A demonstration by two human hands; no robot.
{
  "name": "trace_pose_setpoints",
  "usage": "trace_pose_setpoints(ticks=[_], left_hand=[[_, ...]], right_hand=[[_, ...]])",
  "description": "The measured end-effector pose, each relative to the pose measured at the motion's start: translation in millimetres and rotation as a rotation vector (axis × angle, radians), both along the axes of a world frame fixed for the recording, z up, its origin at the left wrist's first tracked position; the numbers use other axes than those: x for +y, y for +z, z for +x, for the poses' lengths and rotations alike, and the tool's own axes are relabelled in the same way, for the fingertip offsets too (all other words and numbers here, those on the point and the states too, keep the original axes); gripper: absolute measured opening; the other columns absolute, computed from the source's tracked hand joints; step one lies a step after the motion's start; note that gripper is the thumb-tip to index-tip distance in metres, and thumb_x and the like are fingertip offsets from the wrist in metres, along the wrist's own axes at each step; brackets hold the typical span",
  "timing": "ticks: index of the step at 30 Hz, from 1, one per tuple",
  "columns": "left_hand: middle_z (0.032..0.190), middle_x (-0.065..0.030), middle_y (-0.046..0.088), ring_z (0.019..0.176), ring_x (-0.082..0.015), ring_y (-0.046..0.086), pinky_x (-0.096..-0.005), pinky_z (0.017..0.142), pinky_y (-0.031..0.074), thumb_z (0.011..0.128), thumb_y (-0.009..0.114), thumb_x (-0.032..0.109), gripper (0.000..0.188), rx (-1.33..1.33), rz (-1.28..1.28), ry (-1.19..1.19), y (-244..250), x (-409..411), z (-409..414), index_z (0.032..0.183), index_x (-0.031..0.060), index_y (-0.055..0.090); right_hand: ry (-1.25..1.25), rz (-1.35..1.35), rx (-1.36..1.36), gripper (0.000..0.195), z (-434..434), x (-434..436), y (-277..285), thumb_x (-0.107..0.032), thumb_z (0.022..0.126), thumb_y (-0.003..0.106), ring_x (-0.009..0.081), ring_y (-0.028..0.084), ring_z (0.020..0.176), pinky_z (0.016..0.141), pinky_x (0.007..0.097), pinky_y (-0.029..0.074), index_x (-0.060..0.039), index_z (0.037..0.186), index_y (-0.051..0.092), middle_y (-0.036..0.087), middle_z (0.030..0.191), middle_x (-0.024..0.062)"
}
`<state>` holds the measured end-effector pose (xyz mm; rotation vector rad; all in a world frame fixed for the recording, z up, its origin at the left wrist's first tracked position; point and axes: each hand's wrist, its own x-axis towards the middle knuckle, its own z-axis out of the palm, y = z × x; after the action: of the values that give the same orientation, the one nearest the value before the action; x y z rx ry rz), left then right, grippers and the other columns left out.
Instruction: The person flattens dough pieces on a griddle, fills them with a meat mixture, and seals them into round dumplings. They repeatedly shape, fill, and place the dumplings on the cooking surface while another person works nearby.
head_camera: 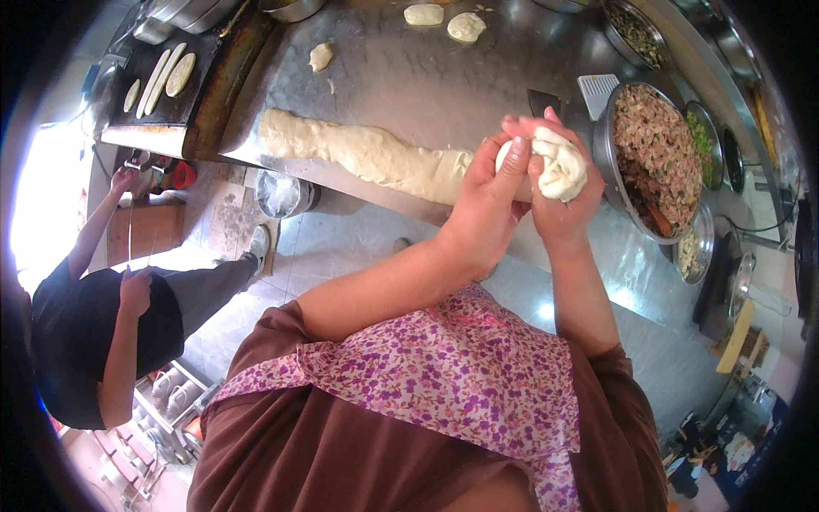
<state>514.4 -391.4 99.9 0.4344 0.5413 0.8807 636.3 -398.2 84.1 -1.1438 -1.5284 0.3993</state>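
Between my two hands, above the metal worktop [409, 96], is a gathered lump of pale dough [562, 168] with folds pinched together on top. My right hand [569, 214] cups it from below and the side. Pressed against its left side is my left hand [489, 182], thumb extended, with a bulge of dough showing behind that thumb. A long, thick roll of dough [365, 153] lies along the worktop's near edge, its right end hidden behind my hands. Whatever may be inside the gathered dough cannot be seen.
Right of my hands stands a steel bowl of minced filling [659, 147]; a white slotted scraper [597, 95] lies beside it. Flattened dough pieces [466, 27] rest at the back. On the left, a griddle [169, 89] bears flatbreads, and a co-worker [109, 333] stands near a lined bucket [281, 194].
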Motion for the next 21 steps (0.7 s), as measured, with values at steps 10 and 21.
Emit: trace_pose_setpoints(ticks=[10, 21], left_hand=[[0.110, -0.0041, 0.062, 0.095, -0.0130, 0.062, -0.0282, 0.076, 0.053, 0.098, 0.063, 0.032, 0.037, -0.143, -0.002, -0.378, -33.5, 6.6, -17.1, 0.128, 0.0123, 0.050], [0.122, -0.0046, 0.058, 0.119, -0.0125, 0.052, -0.0309, 0.105, 0.039, 0.100, 0.047, 0.055, 0.070, -0.228, 0.441, -0.151, -8.9, 34.4, -62.0, 0.143, 0.0022, 0.033]], right_hand=[[0.358, -0.244, -0.283, 0.082, 9.7, 2.0, 42.8, -0.065, 0.070, 0.077, 0.0389, 0.034, 0.142, 0.114, 0.0530, 0.029, -0.0067, 0.126, 0.064, 0.050, 0.144, 0.0177], [0.197, -0.235, -0.135, 0.060, -21.9, 8.6, 9.5, -0.052, 0.090, 0.055, 0.0350, 0.033, 0.143, 0.115, 0.0497, 0.025, 0.0001, 0.119, 0.064, 0.048, 0.145, 0.0170]])
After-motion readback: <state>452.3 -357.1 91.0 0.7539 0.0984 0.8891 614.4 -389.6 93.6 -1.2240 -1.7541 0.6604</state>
